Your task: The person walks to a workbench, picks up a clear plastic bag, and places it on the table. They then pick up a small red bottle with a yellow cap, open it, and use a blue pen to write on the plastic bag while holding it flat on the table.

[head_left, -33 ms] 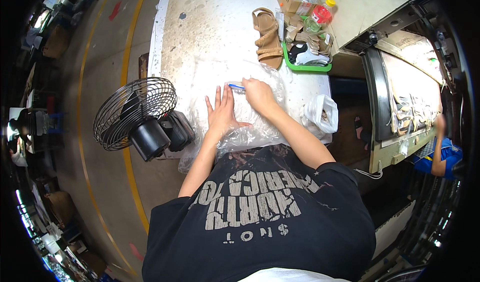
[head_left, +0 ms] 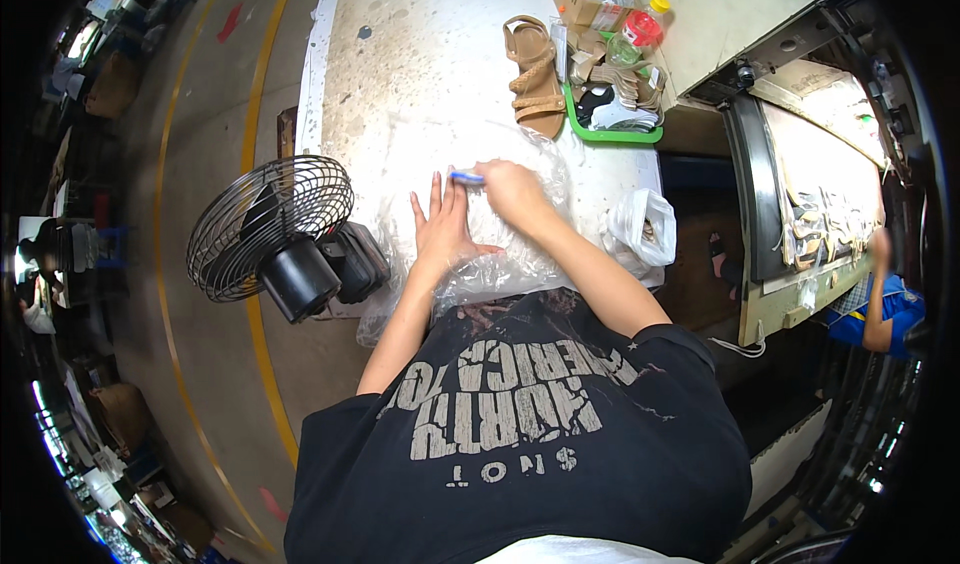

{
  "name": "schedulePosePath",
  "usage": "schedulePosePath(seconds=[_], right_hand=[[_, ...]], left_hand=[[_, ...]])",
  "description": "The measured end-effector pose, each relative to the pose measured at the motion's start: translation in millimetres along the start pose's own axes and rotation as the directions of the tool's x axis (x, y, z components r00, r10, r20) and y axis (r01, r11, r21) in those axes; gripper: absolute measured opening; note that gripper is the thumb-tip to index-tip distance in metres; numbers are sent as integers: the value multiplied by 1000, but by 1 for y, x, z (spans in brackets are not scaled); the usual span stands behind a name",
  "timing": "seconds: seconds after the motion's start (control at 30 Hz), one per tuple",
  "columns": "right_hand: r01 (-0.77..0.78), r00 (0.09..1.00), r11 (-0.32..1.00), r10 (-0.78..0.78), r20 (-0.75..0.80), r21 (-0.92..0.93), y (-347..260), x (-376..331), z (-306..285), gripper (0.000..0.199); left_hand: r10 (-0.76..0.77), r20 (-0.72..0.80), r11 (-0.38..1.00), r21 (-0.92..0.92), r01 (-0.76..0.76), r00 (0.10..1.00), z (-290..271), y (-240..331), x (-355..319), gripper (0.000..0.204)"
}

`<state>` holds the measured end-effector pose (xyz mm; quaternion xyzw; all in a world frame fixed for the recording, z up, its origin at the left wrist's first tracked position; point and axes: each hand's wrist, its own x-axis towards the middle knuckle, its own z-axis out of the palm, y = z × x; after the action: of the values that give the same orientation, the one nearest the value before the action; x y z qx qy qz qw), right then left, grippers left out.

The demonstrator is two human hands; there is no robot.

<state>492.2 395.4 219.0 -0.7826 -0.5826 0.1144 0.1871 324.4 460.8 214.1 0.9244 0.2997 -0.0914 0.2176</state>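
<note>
Head view: clear plastic sheeting (head_left: 480,214) is spread on the worktop (head_left: 420,64), pressed flat by the left hand (head_left: 442,226) with fingers open and splayed. A blue pen (head_left: 466,176) is held in the closed grip of the right hand (head_left: 512,190), its tip on the sheeting just beside the left fingertips. A black fan (head_left: 272,229) is seen at the worktop's left edge, tan sandals (head_left: 535,76) and a green tray (head_left: 612,129) farther back.

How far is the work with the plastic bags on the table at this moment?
Done: nothing finished is clearly visible. In hand: the left hand lies flat on the stack of clear plastic bags, and the right hand holds a blue pen on the top bag. Left: the tan sandals are not in any bag, and the stack looks thick.
</note>
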Motion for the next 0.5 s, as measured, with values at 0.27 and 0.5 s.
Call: schedulePosePath(seconds=[0.27, 0.5], right_hand=[[15, 997, 1000, -14, -73, 4, 1, 17, 2, 19], [-30, 999, 999, 31, -44, 40, 6, 8, -2, 23]], left_hand=[[12, -89, 1000, -12, -13, 996, 6, -5, 8, 159], [53, -118, 999, -1, -53, 992, 6, -7, 2, 161]])
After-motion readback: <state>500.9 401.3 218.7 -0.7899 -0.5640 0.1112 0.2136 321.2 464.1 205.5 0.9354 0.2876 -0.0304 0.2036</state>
